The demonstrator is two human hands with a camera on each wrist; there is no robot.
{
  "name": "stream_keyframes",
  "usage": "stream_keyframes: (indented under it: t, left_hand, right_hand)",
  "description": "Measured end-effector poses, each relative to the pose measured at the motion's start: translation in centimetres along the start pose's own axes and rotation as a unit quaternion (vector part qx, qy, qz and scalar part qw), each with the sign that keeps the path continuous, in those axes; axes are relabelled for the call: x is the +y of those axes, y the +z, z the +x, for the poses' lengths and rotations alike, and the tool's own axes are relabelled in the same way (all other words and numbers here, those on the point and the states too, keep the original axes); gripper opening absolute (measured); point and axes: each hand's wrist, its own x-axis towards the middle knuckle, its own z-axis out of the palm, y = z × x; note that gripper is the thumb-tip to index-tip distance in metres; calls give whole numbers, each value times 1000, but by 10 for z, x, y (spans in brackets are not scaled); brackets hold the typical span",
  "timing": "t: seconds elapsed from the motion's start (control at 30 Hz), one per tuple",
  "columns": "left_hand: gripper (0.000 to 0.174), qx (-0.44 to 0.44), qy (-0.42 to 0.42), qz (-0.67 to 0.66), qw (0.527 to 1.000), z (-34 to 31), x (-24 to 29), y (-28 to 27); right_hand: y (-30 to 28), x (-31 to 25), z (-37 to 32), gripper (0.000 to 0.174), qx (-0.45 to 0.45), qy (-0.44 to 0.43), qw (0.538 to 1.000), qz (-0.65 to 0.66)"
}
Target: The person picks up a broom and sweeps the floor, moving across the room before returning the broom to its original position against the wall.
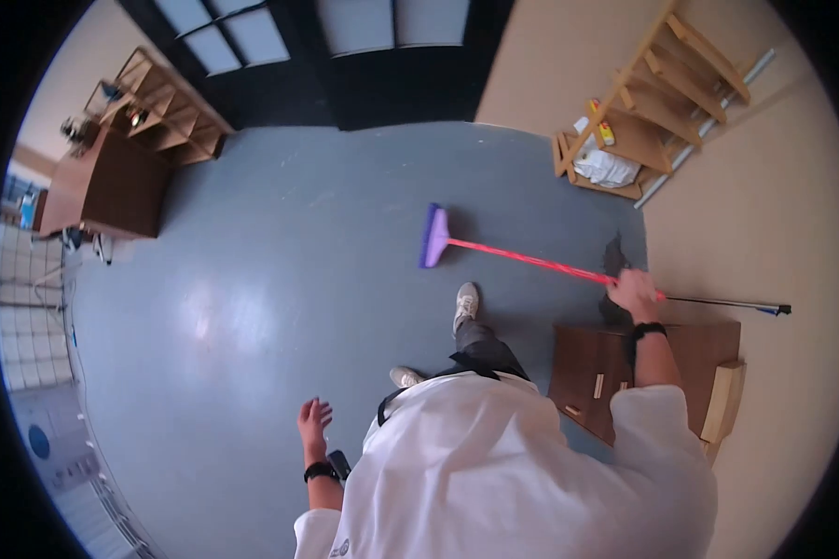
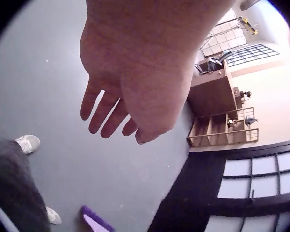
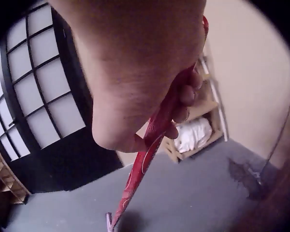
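My right hand (image 1: 636,293) grips the red handle of a broom (image 1: 531,261) near its upper end. In the right wrist view the fingers curl round the red handle (image 3: 147,154), which slants down to the floor. The broom's light purple head (image 1: 438,238), edged with darker purple bristles, is at the floor ahead of my feet. In the left wrist view part of that purple head (image 2: 97,220) shows at the bottom edge. My left hand (image 1: 314,424) hangs at my side over the floor, holding nothing, with its fingers (image 2: 106,113) loosely extended.
A brown cabinet (image 1: 587,359) stands close by my right side. Near it a thin pole (image 1: 718,301) leans at the wall above a dark mop-like head (image 1: 615,256). Wooden shelves (image 1: 643,140) hold a white bag (image 1: 606,168). A brown desk (image 1: 126,191) stands far left; black doors (image 1: 391,88) are ahead.
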Motion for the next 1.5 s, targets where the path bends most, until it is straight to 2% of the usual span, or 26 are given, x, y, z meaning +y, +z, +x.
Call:
stream_keyframes:
  t: [0.03, 0.07, 0.13, 0.17, 0.2, 0.23, 0.27, 0.3, 0.33, 0.43, 0.53, 0.57, 0.63, 0.73, 0.77, 0.83, 0.87, 0.9, 0.93, 1.0, 1.07, 1.1, 1.17, 1.2, 1.4, 1.5]
  left_hand:
    - [31, 18, -21, 3, 1000, -1, -5, 3]
    - [28, -4, -55, 12, 998, 1, -21, -3]
    - [28, -128, -158, -141, 969, 16, -72, -30]
    - [33, -57, -157, 10, 986, -23, -32, 5]
    - [39, -113, -84, 110, 984, -24, -44, 1]
    - [43, -61, -158, 38, 985, -29, -37, 11]
    - [43, -87, -110, 63, 988, -39, -23, 20]
    - [43, -47, -136, 18, 989, -42, -6, 33]
    - [43, -7, -163, -29, 986, -43, 10, 47]
    - [43, 37, -111, 23, 993, -42, 60, 77]
    - [35, 45, -8, 140, 989, -54, 120, 113]
    - [34, 39, 11, 155, 987, -57, 133, 121]
    - [34, 28, 30, 170, 985, -57, 143, 129]
    - [34, 28, 25, 160, 986, -49, 135, 129]
    - [34, 12, -6, 161, 987, -41, 119, 119]
    - [35, -11, -36, 156, 987, -28, 84, 111]
    - [35, -20, -84, 150, 985, -24, 68, 105]
    - [36, -29, -130, 146, 980, -19, 52, 99]
    - [36, -33, -131, 149, 980, -12, 37, 92]
    - [37, -103, -191, 152, 964, 1, 13, 80]
    - [38, -116, -200, 173, 957, 15, 2, 77]
    - [38, -121, -209, 188, 952, 24, -5, 82]
    - [38, -131, -193, 180, 956, 49, -12, 85]
    - [38, -131, -182, 175, 959, 62, -11, 83]
    - [34, -141, -26, 148, 978, 86, 46, 99]
    - [32, -136, -16, 136, 981, 84, 53, 99]
  right_hand:
    - [-1, -5, 19, 36, 3, -33, 999, 13]
    - [3, -15, 42, 36, 9, -66, 997, 28]
    - [11, -52, 81, 31, 3, -137, 988, 65]
    - [20, -79, 100, 28, -11, -145, 986, 84]
    - [38, -105, 117, 25, -6, -169, 978, 125]
    - [41, -137, 127, 24, -42, -177, 968, 174]
    - [59, -170, 140, 23, -59, -190, 955, 219]
    - [82, -204, 153, 23, -48, -210, 946, 242]
    - [92, -241, 160, 22, -92, -202, 944, 244]
    - [66, -311, 157, 22, -194, -216, 919, 268]
    - [52, -338, 157, 23, -223, -210, 922, 237]
    - [72, -337, 165, 23, -202, -217, 927, 231]
    - [97, -306, 181, 23, -177, -228, 933, 213]
    - [122, -212, 189, 19, -124, -222, 947, 196]
    - [143, -179, 188, 19, -89, -203, 951, 214]
    - [121, -98, 170, 20, -193, -109, 954, 203]
    - [124, -65, 156, 22, -169, -19, 965, 198]
    - [121, -23, 142, 27, -217, 32, 953, 208]
    - [100, 10, 121, 31, -216, 21, 957, 191]
    - [104, 68, 86, 35, -226, 58, 965, 124]
    - [102, 109, 45, 32, -199, 103, 968, 111]
    - [96, 120, 29, 32, -191, 109, 969, 108]
    - [82, 130, -7, 29, -150, 193, 964, 101]
    - [75, 129, -21, 29, -149, 200, 963, 100]
    - [35, 105, -70, 33, -127, 144, 980, 56]
    - [21, 86, -69, 33, -98, 54, 990, 84]
